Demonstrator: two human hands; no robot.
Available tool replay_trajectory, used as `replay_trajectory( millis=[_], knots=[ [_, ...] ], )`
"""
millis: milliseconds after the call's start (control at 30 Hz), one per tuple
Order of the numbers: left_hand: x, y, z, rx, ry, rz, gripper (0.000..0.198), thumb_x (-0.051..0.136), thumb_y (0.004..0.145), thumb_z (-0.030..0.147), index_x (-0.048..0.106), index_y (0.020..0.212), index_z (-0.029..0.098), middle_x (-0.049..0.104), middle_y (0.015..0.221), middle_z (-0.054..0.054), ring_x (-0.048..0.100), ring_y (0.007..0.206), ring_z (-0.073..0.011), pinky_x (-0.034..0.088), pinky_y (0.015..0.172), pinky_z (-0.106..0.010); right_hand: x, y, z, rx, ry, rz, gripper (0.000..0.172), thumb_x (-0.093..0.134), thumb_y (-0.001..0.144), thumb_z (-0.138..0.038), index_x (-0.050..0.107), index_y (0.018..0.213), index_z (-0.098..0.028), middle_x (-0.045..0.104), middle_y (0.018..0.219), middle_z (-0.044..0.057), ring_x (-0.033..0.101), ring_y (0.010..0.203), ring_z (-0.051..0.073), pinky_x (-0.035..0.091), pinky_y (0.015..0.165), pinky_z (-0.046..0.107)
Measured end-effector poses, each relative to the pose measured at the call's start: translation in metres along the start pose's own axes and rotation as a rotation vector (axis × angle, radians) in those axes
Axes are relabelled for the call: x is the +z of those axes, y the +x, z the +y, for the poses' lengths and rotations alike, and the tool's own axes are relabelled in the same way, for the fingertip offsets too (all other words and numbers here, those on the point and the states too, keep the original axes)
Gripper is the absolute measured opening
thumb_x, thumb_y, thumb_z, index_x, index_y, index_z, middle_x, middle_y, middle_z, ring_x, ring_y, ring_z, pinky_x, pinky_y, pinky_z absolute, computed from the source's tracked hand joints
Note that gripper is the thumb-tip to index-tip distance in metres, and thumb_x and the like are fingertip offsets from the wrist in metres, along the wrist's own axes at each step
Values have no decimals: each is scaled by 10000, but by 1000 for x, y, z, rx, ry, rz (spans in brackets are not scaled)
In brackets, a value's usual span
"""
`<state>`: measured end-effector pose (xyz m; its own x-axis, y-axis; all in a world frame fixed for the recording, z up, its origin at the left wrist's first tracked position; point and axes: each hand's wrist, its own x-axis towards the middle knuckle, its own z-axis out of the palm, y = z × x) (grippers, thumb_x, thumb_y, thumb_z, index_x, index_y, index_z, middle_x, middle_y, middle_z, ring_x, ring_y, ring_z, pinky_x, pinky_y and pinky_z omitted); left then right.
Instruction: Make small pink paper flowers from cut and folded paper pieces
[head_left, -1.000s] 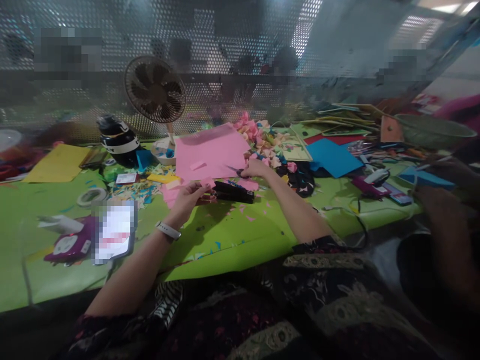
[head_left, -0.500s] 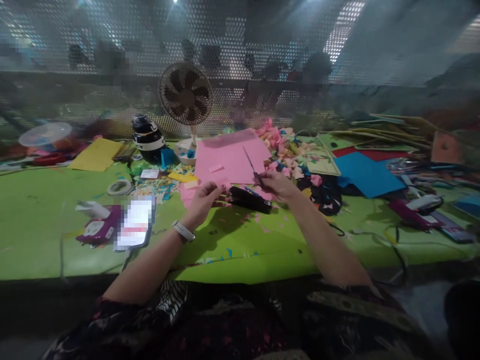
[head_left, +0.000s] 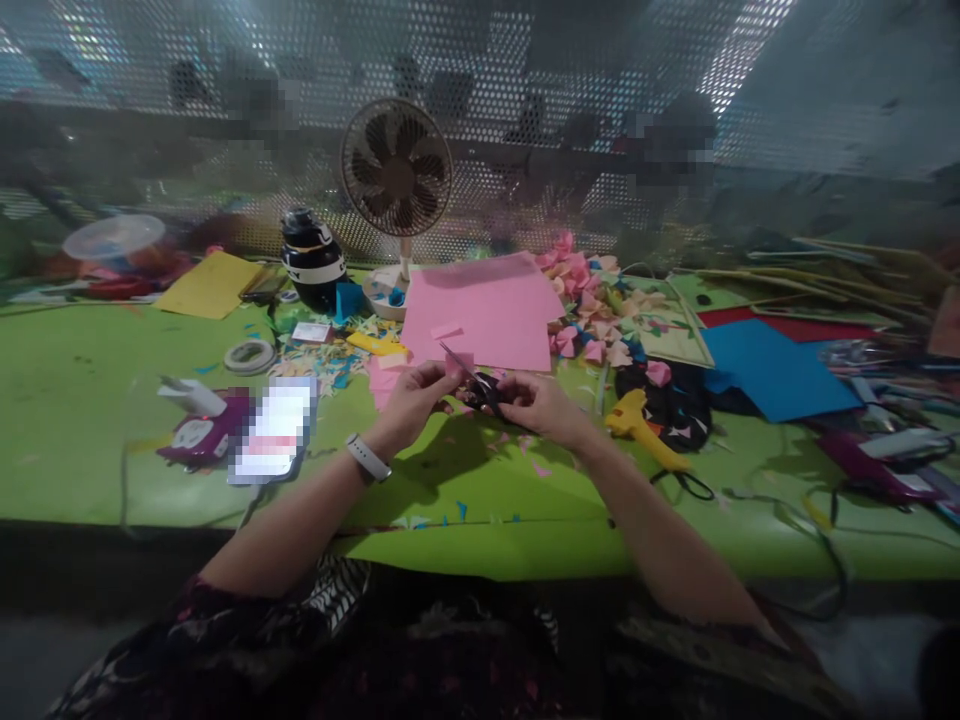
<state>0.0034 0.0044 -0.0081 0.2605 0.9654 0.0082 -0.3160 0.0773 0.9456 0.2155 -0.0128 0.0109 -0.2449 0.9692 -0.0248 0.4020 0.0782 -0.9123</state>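
Observation:
My right hand [head_left: 536, 405] is closed round the handles of a pair of scissors [head_left: 471, 370], whose blades point up and to the left. Close beside the blades, my left hand [head_left: 421, 398], with a white watch on the wrist, pinches a small piece of pink paper [head_left: 459, 361]. Just beyond both hands lies a large sheet of pink paper [head_left: 480, 305], with a small pink strip [head_left: 447, 331] on top. A dark object between the hands is partly hidden by fingers and scissors.
Folded paper pieces [head_left: 589, 300] are heaped behind the right hand. A yellow glue gun [head_left: 641, 425] lies right, near blue sheets [head_left: 780, 370]. Left are a phone [head_left: 276, 430], a purple device [head_left: 206, 435], a tape roll [head_left: 250, 356], a black jug [head_left: 311, 265] and a fan [head_left: 397, 170].
My right hand has brought the scissors down and left, so the blades now meet the small pink paper at my left hand. The view has shifted, and the yellow glue gun shows more fully.

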Motion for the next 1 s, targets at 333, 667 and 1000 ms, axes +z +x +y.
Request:
replay_trajectory(
  millis=[333, 667, 1000],
  knots=[
    [2, 2, 8, -29, -123, 68, 494, 902, 589, 501, 612, 775, 146, 712, 722, -11, 645, 569, -70, 432, 492, -163, 7, -4, -9, 54, 67, 19, 483, 802, 620, -580, 650, 841, -178, 638, 761, 14, 543, 634, 130, 425, 573, 267],
    [10, -5, 14, 15, -134, 33, 530, 883, 579, 555, 588, 774, 160, 722, 699, 1, 648, 539, -72, 405, 468, -163, 17, -10, -22, 92, 103, -19, 537, 834, 541, -609, 587, 799, -209, 624, 765, -2, 543, 673, 150, 407, 585, 269],
    [10, -5, 12, 10, -73, 13, 496, 865, 620, 550, 589, 775, 168, 726, 691, -14, 646, 540, -96, 415, 482, -196, 17, -8, -18, 49, 116, -36, 529, 810, 563, -629, 553, 777, -220, 563, 726, -19, 510, 652, 142, 375, 567, 261]
  ],
)
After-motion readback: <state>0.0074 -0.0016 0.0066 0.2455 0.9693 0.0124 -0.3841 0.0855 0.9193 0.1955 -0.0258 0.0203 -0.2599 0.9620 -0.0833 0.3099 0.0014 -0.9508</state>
